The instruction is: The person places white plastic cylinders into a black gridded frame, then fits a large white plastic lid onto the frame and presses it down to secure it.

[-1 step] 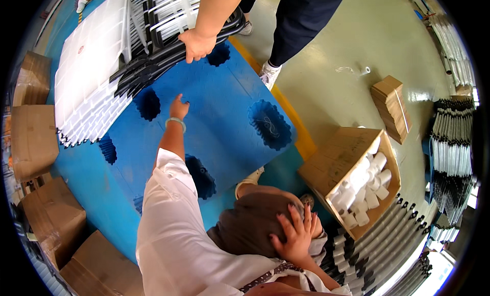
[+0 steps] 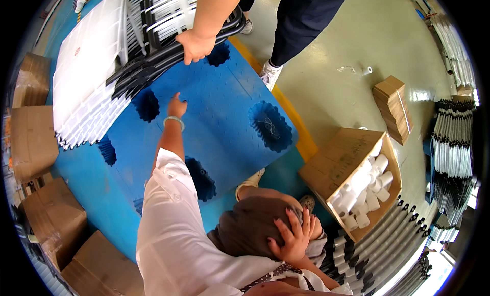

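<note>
Within the blue plastic pallet's (image 2: 219,99) edges, the empty left hand (image 2: 177,108) is half-curled, the right hand (image 2: 293,240) splayed on brown cloth (image 2: 242,224).

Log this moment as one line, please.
left hand: extended over pallet, contact unclear | right hand: spread on own leg | co-worker's hand: gripping black frames | nearby: carton of white cylinders
</note>
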`<state>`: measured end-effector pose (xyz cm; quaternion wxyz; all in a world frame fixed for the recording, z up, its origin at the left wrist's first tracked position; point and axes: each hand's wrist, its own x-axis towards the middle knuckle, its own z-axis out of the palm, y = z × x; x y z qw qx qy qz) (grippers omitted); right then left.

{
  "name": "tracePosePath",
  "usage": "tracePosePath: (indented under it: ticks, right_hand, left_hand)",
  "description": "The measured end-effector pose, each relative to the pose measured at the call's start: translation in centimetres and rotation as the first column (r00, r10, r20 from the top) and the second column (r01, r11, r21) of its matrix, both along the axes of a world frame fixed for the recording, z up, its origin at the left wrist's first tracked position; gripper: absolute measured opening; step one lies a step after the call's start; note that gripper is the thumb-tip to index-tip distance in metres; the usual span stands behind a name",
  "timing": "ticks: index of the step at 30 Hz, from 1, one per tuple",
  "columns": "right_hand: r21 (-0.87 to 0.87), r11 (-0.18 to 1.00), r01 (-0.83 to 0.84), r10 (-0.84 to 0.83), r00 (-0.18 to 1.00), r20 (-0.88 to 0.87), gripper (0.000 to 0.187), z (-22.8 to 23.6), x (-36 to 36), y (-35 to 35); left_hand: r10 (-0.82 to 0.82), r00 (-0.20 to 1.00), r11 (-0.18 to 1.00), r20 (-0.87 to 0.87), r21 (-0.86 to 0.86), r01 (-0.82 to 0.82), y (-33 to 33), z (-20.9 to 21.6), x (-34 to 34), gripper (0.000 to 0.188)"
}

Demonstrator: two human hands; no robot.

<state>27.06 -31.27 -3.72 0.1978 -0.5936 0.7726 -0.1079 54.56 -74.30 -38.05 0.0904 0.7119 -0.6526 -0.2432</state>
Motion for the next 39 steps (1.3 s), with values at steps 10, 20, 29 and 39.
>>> tracePosePath:
  ticks: [10,20,29,39]
  right_hand:
    - [-0.103,0.979,-0.178,0.189,0.976,0.105,0.037,-4.0,-1.5,-6.7]
    - [-0.170,0.962,-0.214,0.246,0.947,0.204,0.032,-4.1,-1.9,-9.0]
    - [-0.236,0.940,-0.247,0.292,0.939,0.183,0.028,-3.8,-2.3,-8.3]
    - [-0.343,0.910,-0.233,0.283,0.954,0.101,0.027,-0.7,-2.1,-3.5]
  left_hand:
    - [-0.267,0.908,0.961,0.324,0.164,0.224,-11.1,2.1,-3.1,0.067]
    - [-0.183,0.981,0.974,0.064,-0.125,0.190,-12.2,4.1,-0.5,0.048]
    - [-0.157,0.876,0.984,-0.457,-0.146,0.100,13.1,6.0,-8.5,0.051]
    - [0.509,0.511,0.555,-0.693,0.718,0.421,31.2,9.3,-11.3,0.052]
